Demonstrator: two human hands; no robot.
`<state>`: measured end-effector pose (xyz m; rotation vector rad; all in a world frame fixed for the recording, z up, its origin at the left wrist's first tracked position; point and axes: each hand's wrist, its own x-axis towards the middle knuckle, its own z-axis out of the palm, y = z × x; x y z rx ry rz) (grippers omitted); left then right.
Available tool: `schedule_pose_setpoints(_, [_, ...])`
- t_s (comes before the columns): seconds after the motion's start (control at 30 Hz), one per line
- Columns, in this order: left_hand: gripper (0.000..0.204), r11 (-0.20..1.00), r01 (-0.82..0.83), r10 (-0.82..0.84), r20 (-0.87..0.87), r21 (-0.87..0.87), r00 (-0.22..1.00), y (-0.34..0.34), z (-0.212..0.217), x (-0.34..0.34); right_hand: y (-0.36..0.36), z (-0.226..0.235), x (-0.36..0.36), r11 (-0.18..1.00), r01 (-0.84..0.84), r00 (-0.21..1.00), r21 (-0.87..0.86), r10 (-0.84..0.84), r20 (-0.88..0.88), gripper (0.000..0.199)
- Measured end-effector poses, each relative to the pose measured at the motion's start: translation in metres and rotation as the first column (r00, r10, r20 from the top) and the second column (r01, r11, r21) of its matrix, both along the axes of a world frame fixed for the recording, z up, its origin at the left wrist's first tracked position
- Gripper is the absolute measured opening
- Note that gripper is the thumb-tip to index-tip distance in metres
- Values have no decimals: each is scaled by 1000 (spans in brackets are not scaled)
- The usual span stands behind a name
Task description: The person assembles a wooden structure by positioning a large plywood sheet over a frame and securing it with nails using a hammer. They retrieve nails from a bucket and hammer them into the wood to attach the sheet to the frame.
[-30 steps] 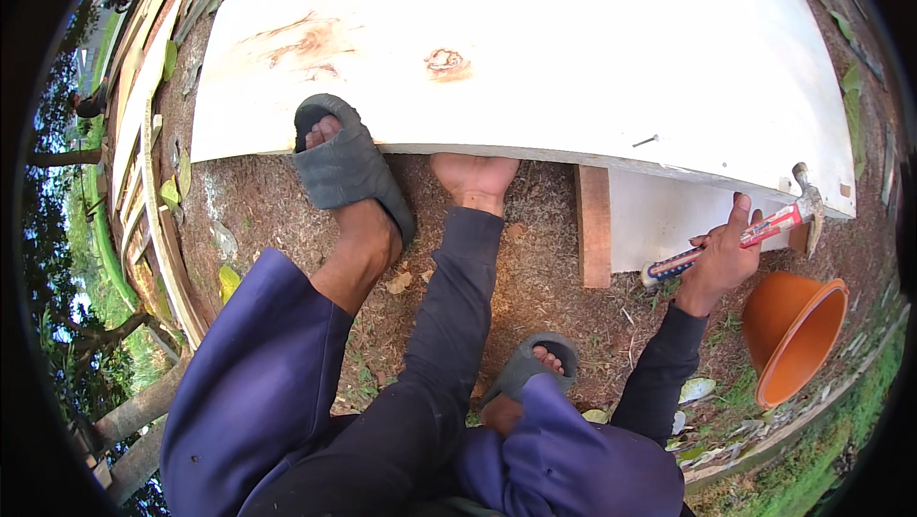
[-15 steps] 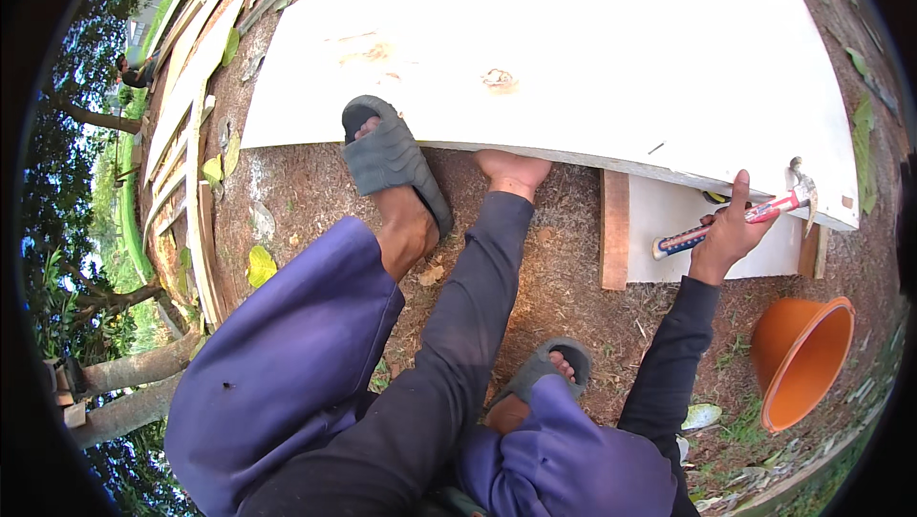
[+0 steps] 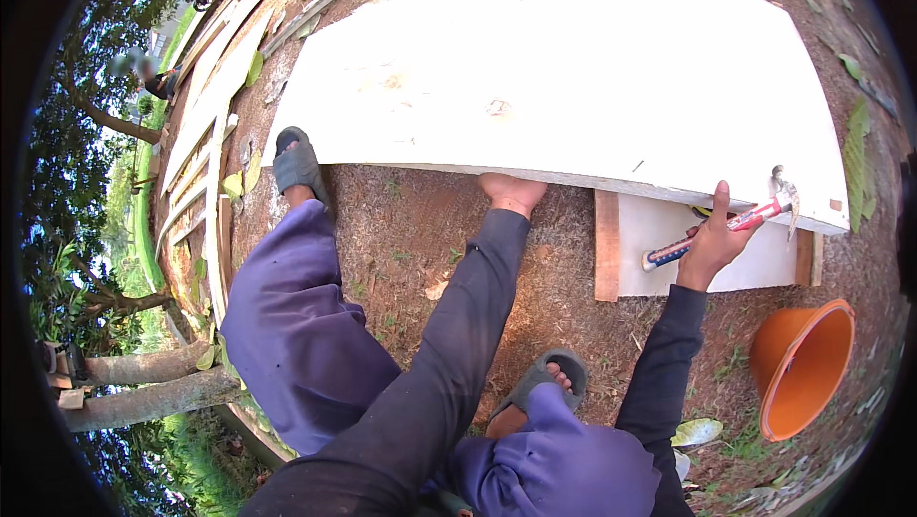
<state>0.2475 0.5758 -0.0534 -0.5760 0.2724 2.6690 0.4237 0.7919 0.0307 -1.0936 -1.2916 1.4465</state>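
A large white wooden board (image 3: 573,59) spans the upper middle, with a nail (image 3: 637,166) sticking up near its near edge. My left hand (image 3: 513,194) grips that near edge from below, its fingers hidden under the wood. Further right, my right hand (image 3: 712,242) is closed around the handle of a claw hammer (image 3: 757,214). The hammer's metal head lies over the board's right end, and my right thumb points up beside the edge. Beneath the board on the right, a white panel (image 3: 702,274) with brown wooden side strips shows in part.
An orange bucket (image 3: 807,369) lies tipped at the right. My left foot in a grey sandal (image 3: 299,168) is by the board's left corner; the other sandal (image 3: 540,379) is on the soil. Long planks (image 3: 218,111), tree trunks (image 3: 153,402) and a distant person (image 3: 162,83) are at left.
My left foot has moved left, off the board's middle edge toward its left corner. Both hands keep their holds, and the view has shifted slightly.
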Motion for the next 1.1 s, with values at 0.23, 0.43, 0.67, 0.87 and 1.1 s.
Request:
schedule_pose_setpoints(0.23, [77, 996, 16, -10, -71, 86, 997, -15, -5, 1, 4, 0, 2, 999, -18, 999, 39, 16, 34, 83])
schedule_pose_setpoints(0.43, [77, 908, 83, -53, -82, 412, 995, -37, -29, -13, 5, -4, -3, 1000, -19, 999, 7, 18, 31, 79])
schedule_pose_setpoints(0.67, [79, 997, -13, -1, 180, 77, 984, -18, 13, -17, 6, 0, -15, 1000, -12, 1000, -6, 12, 28, 70])
schedule_pose_setpoints(0.87, [81, 999, 23, -30, 171, 41, 985, -18, 13, -20, 15, -12, -12, 1000, -22, 1000, -16, 22, 21, 68])
schedule_pose_setpoints(1.1, [82, 999, 5, -11, 176, 37, 984, -10, 24, -24, 27, -14, -19, 998, -50, 999, -24, 50, -2, 64])
